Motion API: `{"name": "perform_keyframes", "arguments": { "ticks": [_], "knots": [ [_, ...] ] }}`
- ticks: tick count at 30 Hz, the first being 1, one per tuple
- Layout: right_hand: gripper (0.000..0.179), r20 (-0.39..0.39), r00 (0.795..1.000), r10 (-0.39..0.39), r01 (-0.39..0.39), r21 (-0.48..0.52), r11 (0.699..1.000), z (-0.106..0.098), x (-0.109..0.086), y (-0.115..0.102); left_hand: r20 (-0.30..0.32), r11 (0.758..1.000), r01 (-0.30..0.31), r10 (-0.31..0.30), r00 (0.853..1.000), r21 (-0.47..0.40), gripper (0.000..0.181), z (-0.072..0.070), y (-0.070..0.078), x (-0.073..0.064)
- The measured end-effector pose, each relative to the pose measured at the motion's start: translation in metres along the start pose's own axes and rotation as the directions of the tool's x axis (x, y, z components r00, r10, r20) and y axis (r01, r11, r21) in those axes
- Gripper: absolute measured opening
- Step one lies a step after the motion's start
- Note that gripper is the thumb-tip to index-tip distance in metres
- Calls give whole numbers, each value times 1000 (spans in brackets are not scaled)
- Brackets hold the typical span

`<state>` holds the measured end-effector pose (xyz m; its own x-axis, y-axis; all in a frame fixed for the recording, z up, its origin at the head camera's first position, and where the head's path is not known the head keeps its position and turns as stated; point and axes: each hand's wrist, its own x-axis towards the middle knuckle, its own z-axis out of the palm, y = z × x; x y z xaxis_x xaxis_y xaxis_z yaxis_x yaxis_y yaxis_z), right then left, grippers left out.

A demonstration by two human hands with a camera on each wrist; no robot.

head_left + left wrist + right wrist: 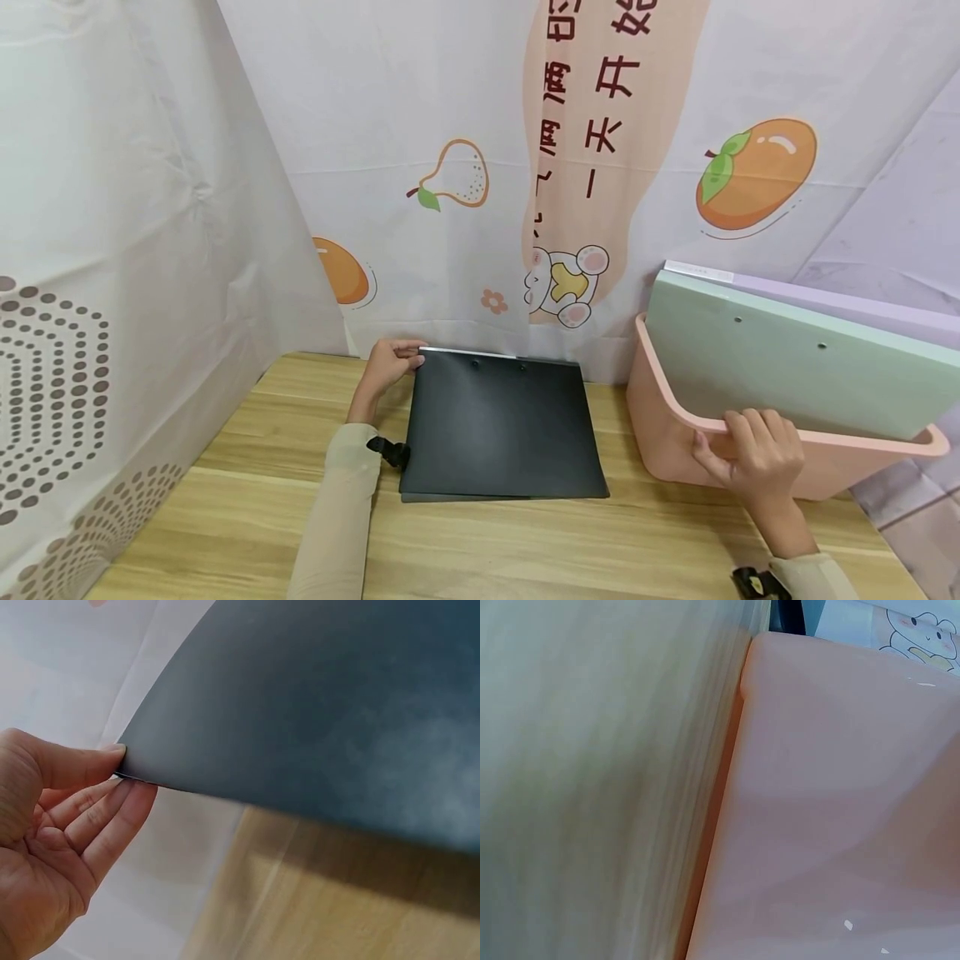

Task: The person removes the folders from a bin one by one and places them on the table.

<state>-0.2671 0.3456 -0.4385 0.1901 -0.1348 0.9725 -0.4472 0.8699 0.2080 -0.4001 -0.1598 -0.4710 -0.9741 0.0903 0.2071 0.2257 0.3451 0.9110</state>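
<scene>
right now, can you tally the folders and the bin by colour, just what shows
black folder: 1
green folder: 1
purple folder: 1
pink bin: 1
Total: 4 in view, taking the black layers as one folder; anything deeper in the pink bin is hidden.

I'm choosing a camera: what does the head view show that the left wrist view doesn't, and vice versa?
Only the head view: the right hand gripping the pink bin, with the green folder and lilac folder in it.
Only the left wrist view: the palm side of the left hand.
Both: that hand pinching a corner of the black folder, the wooden table and the pale backdrop.
</scene>
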Motion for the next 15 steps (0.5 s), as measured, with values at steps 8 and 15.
{"name": "perform_keyframes", "arguments": {
  "ticks": [8,15],
  "knots": [
    [60,6,1000,4,-4,-5,1000,0,-2,1,23,1000,13,-12,1000,-22,30,-1,0,-1],
    [60,5,1000,8,-8,0,1000,0,-3,1,39,999,12,-10,999,-43,32,-2,5,-4]
  ]
}}
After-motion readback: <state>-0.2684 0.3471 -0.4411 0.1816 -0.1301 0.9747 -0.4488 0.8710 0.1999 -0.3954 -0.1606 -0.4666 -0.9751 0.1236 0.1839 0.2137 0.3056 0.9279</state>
